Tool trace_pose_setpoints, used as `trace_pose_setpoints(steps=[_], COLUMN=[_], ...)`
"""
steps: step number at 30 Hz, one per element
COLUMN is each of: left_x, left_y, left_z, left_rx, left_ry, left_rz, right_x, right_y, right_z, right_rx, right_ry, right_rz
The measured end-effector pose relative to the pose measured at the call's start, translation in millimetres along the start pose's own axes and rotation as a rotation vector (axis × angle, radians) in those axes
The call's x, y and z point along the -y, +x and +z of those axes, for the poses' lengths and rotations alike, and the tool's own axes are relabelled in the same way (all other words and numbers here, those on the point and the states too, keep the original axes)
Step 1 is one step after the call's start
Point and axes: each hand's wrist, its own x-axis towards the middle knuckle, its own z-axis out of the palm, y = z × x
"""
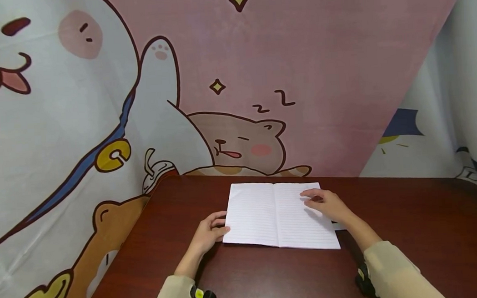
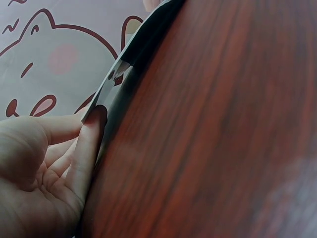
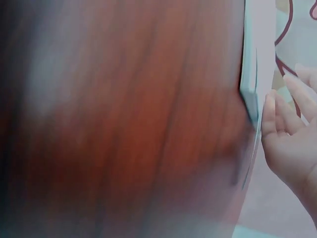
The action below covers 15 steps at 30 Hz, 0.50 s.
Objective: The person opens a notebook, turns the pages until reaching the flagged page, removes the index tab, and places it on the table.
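An open notebook (image 1: 252,216) with lined white pages lies on the table in the head view, its centre fold running away from me. At its left edge, my left hand (image 1: 206,233) pinches the pages and cover, thumb above and fingers beneath. The left wrist view shows this grip from the side, with the notebook's edge (image 2: 101,94) slightly raised between thumb and fingers. Over the right page is my right hand (image 1: 328,203), fingers loosely bent and nothing held between them. In the right wrist view its fingertips (image 3: 269,106) are right beside the paper.
Beneath my right wrist, a small white and dark edge (image 1: 339,226) sticks out past the notebook's right side. The dark red-brown wooden table (image 1: 424,242) extends around it. Behind hangs a pink and white cloth (image 1: 320,71) with cartoon animals. Both wrists wear small black cameras.
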Motion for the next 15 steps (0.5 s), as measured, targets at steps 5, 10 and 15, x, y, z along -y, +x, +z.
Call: trace_pose_setpoints(steps=[5, 10, 15], left_x=[0.6, -0.2, -0.7], left_y=[0.3, 0.2, -0.4], left_z=[-0.5, 0.6, 0.5], left_rx=[-0.006, -0.012, -0.005], left_ry=[0.008, 0.016, 0.025], left_rz=[-0.005, -0.009, -0.004], right_x=[-10, -22, -33], right_y=[-2.4, -4.3, -6.2], right_z=[-10, -18, -26], right_rx=[-0.066, -0.078, 0.009], right_ry=[-0.025, -0.045, 0.003], right_rz=[0.05, 0.088, 0.043])
